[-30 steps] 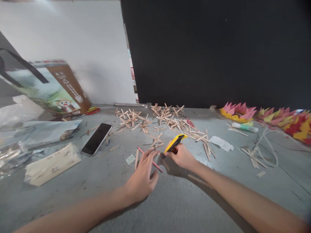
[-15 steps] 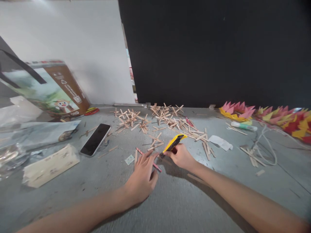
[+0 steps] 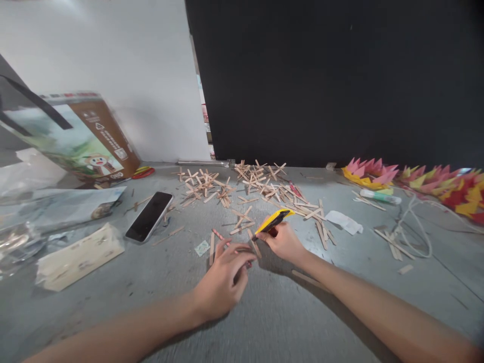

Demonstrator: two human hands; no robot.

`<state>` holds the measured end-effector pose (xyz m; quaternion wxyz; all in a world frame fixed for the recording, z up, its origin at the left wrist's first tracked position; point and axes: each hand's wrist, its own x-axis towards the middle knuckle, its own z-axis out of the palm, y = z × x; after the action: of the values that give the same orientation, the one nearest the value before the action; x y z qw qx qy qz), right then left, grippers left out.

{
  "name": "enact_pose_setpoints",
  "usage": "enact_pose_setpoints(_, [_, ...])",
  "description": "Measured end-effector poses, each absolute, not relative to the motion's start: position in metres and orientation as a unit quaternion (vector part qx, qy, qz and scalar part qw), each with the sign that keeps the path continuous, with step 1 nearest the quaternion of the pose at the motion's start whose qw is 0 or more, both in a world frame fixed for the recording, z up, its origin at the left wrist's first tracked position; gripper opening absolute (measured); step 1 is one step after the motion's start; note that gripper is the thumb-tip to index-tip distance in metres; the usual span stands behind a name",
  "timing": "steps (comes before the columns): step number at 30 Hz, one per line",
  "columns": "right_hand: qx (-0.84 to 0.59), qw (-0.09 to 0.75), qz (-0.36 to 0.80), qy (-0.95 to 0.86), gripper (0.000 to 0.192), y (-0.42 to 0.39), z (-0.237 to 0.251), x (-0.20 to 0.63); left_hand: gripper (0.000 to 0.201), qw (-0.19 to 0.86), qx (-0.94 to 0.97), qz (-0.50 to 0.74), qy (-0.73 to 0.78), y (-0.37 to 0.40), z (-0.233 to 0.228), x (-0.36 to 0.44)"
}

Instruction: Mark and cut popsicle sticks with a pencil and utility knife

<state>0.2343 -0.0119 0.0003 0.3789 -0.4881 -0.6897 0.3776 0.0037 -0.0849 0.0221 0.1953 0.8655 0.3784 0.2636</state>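
Observation:
My right hand is closed around a yellow and black utility knife, tilted with its tip down at a wooden craft stick. The stick lies at a slant on the grey table between my hands. My left hand rests on the table with fingers bent and thumb apart, its fingertips at the stick's near end. Under its fingers runs a pink patterned pencil, partly hidden. Beside it another craft stick lies by a small green-white packet. Just beyond stand crossed sticks.
Piles of crossed craft sticks lie toward the back. At left are a phone, a paper bag, scissors and plastic packets. On the right are a glue stick, white cord and paper flowers.
My left fingers have bent and drawn in from lying stretched. The craft stick by the knife shows more fully, slanting toward me. The knife has shifted slightly right.

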Motion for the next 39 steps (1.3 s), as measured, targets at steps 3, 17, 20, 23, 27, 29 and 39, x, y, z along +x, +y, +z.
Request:
enact_pose_setpoints(3, [-0.476,0.38,0.385,-0.693,0.018,-0.012,0.001,0.234,0.039,0.178,0.847,0.28,0.415,-0.082,0.018,0.003])
enact_pose_setpoints(17, [-0.431,0.392,0.423,-0.694,0.011,-0.015,0.001,0.232,0.059,0.15,0.847,0.204,0.467,-0.082,0.008,0.004])
enact_pose_setpoints(20, [-0.432,0.391,0.419,-0.697,0.011,-0.014,-0.001,0.233,0.059,0.145,0.844,0.197,0.477,-0.082,0.008,0.004])
enact_pose_setpoints(23, [-0.435,0.388,0.429,-0.69,0.013,-0.014,-0.001,0.232,0.064,0.145,0.852,0.183,0.47,-0.082,0.006,0.004])
enact_pose_setpoints(27, [-0.439,0.387,0.425,-0.691,0.012,-0.014,-0.001,0.232,0.065,0.148,0.863,0.184,0.446,-0.08,0.005,0.004])
enact_pose_setpoints(29, [-0.441,0.384,0.42,-0.694,0.012,-0.014,-0.001,0.232,0.064,0.152,0.861,0.19,0.447,-0.079,0.004,0.004])
enact_pose_setpoints(39, [-0.456,0.374,0.405,-0.698,0.016,-0.015,0.0,0.232,0.058,0.135,0.847,0.208,0.47,-0.082,0.005,0.003])
